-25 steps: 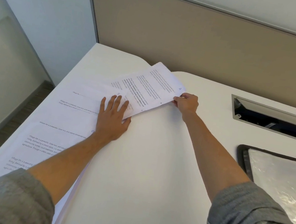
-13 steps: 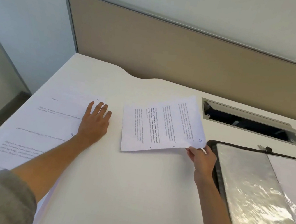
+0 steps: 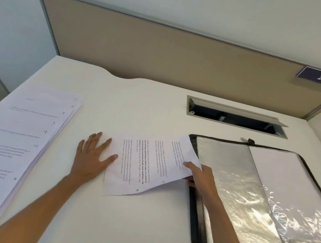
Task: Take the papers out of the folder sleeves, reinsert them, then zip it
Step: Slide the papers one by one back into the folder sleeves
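1. The printed sheet (image 3: 147, 164) is pinched at its right-hand corner by the right hand (image 3: 199, 177), thumb on top and fingers curled beneath; that corner is lifted and bent, while the rest lies on the desk (image 3: 121, 228).
2. The open folder (image 3: 196, 217) is taken as the landmark: the sheet lies just to its left, its lifted corner overlapping the folder's left border beside the clear sleeve (image 3: 234, 192).
3. The sheet's long axis is seen running left to right, towards the sleeve.
4. The left hand (image 3: 91, 159) is laid flat, fingers spread, its thumb touching the sheet's far-left edge; nothing is gripped.
5. The stack of numbered papers (image 3: 20, 143) is left well apart from the folder, further left.
6. The right hand is judged nearer the folder, so insertion is probably led rightwards by it.
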`<act>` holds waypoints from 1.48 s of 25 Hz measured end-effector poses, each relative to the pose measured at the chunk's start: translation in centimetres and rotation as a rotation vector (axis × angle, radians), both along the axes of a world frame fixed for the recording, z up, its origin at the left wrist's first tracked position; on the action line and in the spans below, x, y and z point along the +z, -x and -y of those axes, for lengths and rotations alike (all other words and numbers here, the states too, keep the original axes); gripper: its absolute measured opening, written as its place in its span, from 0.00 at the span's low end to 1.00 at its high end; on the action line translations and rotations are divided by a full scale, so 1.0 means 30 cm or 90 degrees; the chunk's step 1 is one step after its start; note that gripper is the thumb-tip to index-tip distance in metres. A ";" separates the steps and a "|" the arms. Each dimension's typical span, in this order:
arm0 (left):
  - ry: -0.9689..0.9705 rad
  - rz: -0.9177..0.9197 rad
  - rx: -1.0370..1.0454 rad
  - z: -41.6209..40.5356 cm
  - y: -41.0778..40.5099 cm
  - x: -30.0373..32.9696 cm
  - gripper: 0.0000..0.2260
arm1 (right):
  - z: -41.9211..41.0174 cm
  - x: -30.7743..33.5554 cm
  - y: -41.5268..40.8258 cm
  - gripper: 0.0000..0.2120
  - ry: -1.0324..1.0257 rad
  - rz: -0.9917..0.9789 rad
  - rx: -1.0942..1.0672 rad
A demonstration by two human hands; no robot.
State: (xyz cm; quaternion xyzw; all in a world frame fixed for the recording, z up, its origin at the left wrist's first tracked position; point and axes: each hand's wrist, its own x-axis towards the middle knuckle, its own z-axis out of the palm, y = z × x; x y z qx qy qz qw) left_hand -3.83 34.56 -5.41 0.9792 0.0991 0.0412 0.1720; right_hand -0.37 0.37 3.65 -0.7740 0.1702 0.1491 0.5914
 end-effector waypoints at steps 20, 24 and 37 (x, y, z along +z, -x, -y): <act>0.231 0.086 0.080 0.420 0.086 0.097 0.21 | 0.550 0.040 0.169 0.11 -0.100 0.054 0.064; 0.248 0.200 0.004 0.640 0.138 0.102 0.11 | 0.732 0.027 0.237 0.10 -0.185 0.076 -0.105; -0.039 0.101 -0.552 1.126 0.245 0.103 0.22 | 0.954 -0.105 0.462 0.20 -0.181 0.012 -0.278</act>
